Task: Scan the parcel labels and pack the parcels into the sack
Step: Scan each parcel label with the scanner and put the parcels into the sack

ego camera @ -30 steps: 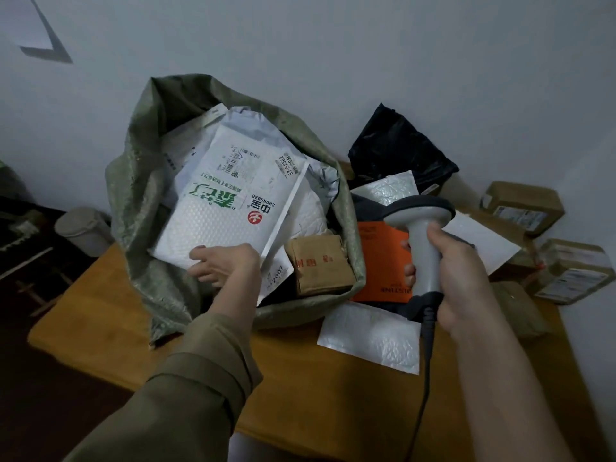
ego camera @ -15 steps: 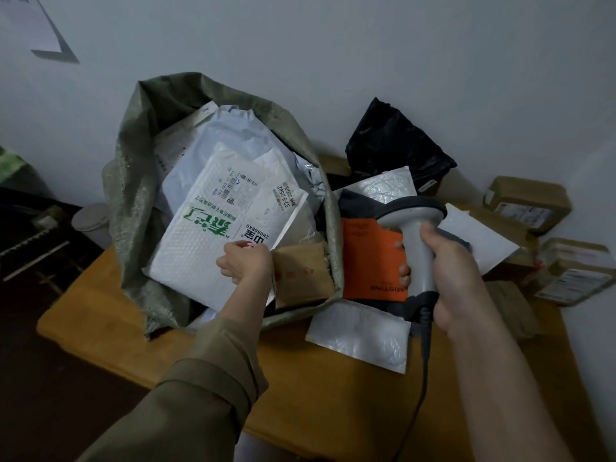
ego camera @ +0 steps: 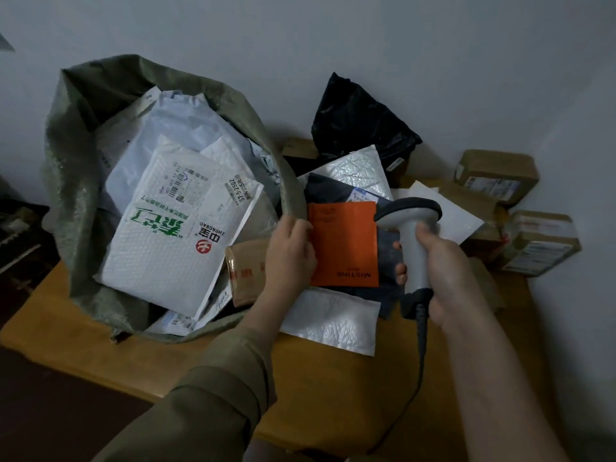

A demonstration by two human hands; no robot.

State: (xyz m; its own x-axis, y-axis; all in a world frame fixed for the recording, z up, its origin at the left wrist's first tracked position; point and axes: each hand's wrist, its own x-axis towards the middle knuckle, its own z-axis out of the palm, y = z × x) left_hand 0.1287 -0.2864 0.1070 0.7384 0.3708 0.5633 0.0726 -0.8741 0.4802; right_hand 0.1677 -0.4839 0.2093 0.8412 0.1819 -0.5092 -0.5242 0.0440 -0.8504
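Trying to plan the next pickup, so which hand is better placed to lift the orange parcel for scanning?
Left. The left hand already rests at the orange parcel's edge, beside the sack rim, apparently holding nothing else. The right hand grips the scanner, so it should probably keep aiming.

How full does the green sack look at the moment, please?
Nearly full: white mailers and a brown box pile up to the green sack mouth.

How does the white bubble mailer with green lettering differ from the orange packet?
The white bubble mailer is much larger, and lies inside the green sack; the orange packet lies outside it, on the pile. The mailer is untouched; the left hand touches the orange packet's edge. Both are flat, with upside-down print.
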